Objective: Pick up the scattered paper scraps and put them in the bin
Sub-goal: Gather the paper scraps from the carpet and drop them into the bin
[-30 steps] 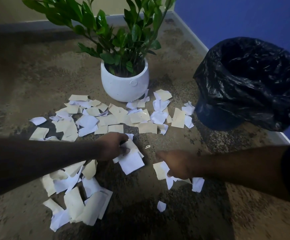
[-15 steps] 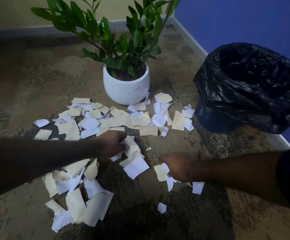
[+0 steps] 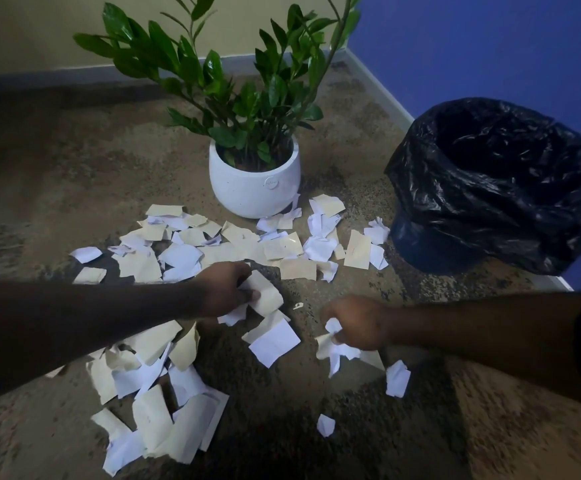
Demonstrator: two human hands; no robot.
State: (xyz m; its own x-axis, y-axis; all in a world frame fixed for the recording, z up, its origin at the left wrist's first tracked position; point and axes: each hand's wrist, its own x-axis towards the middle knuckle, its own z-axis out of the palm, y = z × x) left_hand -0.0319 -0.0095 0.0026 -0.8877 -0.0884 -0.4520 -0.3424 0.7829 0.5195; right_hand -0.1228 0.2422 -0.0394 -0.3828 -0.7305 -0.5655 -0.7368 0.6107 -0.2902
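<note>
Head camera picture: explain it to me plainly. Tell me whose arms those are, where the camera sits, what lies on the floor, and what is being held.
There is no machine here. A person wears one camera on the head, looking forward and down, so the two arms are their own. The left hand grips a cream paper scrap. The right hand holds crumpled white scraps in curled fingers. Many loose paper scraps lie on the floor. Behind them stands a white pot with a plant. The bin, lined with a black bag, stands to the right.
</note>
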